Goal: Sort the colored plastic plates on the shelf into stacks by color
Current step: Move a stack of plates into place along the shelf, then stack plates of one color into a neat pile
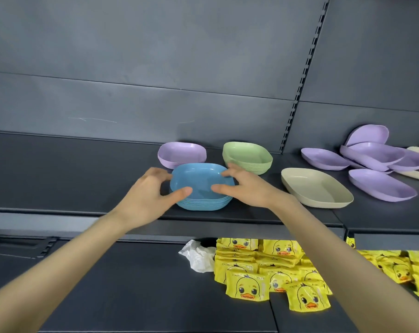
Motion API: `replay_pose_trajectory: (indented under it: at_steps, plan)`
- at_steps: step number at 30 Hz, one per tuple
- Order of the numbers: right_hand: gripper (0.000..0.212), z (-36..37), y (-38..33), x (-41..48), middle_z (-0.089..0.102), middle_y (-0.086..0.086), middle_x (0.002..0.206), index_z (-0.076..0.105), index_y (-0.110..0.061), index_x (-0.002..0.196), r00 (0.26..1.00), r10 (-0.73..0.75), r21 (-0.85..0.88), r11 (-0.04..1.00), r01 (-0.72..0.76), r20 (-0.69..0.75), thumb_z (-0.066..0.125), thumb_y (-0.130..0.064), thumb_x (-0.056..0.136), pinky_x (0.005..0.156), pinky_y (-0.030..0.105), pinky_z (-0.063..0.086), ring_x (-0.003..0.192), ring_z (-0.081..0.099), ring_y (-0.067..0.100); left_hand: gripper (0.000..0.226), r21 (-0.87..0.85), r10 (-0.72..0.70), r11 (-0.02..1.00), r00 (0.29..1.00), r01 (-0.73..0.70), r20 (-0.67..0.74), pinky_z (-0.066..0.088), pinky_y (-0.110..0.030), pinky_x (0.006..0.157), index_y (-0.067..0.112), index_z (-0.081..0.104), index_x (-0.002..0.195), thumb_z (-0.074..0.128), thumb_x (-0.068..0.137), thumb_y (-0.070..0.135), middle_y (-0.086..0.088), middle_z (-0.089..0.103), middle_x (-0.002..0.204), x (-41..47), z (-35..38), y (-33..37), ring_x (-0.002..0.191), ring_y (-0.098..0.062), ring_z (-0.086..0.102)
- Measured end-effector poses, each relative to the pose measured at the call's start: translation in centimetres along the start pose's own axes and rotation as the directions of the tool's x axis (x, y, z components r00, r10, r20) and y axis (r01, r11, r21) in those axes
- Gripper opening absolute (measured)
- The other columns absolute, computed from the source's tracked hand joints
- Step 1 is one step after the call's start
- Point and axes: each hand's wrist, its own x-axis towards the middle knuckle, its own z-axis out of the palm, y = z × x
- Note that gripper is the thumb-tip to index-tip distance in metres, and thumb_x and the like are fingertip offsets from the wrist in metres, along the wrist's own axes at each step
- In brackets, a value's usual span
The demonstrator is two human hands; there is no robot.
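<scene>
My left hand [148, 197] and right hand [245, 188] cup a blue stack [201, 188] of plates from either side. The fingers of both are curved, with thumbs on the near rim and fingertips at the far rim of the top plate. The blue stack sits near the front edge of a dark shelf [59, 174].

Just behind it, a purple stack [182, 153] stands on the left and a green stack [248, 156] on the right. Further right lies a single beige plate [316, 188]. Beyond it, loose purple plates [376, 156] overlap in a jumble, one tilted against the back wall.

On the lower shelf [131, 284], yellow duck packets [263, 267] lie heaped beside a crumpled white wrapper [198, 258].
</scene>
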Motion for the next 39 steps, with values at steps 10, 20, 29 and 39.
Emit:
replay_pose_trajectory:
  at_steps: [10, 20, 29, 39]
  plan:
    - [0.049, -10.9, 0.6, -4.4, 0.052, 0.010, 0.132, 0.053, -0.009, 0.128, 0.969, -0.009, -0.225, 0.973, -0.047, -0.245, 0.063, -0.034, 0.087, 0.092, 0.028, 0.037, 0.120, 0.048, 0.026, 0.058, 0.370, 0.289, 0.876, 0.951, -0.310, 0.114, 0.033, -0.037, 0.106, 0.016, 0.043, 0.137, 0.056, 0.089, 0.044, -0.004, 0.044, 0.133, 6.1, -0.4, 10.4, 0.129, -0.023, 0.036]
    - [0.042, -22.0, 9.8, -17.7, 0.053, 0.010, 0.125, 0.054, -0.013, 0.125, 0.853, 0.039, -0.312, 0.921, -0.233, -0.521, 0.059, -0.031, 0.088, 0.087, 0.031, 0.039, 0.115, 0.049, 0.028, 0.060, 0.340, 0.514, 0.785, 0.851, -0.519, 0.113, 0.032, -0.037, 0.108, 0.022, 0.039, 0.140, 0.056, 0.088, 0.045, -0.002, 0.042, 0.137, 7.0, 7.8, 25.9, 0.130, -0.022, 0.035]
    - [0.033, -27.7, 22.7, -30.1, 0.059, 0.008, 0.114, 0.059, -0.014, 0.118, 0.868, 0.050, -0.371, 0.891, -0.262, -0.493, 0.060, -0.029, 0.088, 0.078, 0.032, 0.043, 0.100, 0.055, 0.025, 0.053, 0.309, 0.524, 0.782, 0.839, -0.542, 0.146, 0.037, -0.036, 0.100, 0.028, 0.040, 0.137, 0.055, 0.089, 0.046, 0.003, 0.047, 0.132, 3.8, 21.0, 37.4, 0.123, -0.020, 0.041]
    - [0.040, -31.9, 31.1, -32.6, 0.052, 0.005, 0.131, 0.052, -0.014, 0.126, 0.896, 0.079, -0.393, 0.880, -0.269, -0.436, 0.057, -0.030, 0.091, 0.083, 0.031, 0.041, 0.113, 0.050, 0.025, 0.055, 0.306, 0.478, 0.798, 0.855, -0.519, 0.202, 0.038, -0.039, 0.100, 0.026, 0.043, 0.135, 0.058, 0.086, 0.044, 0.001, 0.048, 0.135, 6.2, 28.4, 44.1, 0.123, -0.020, 0.042]
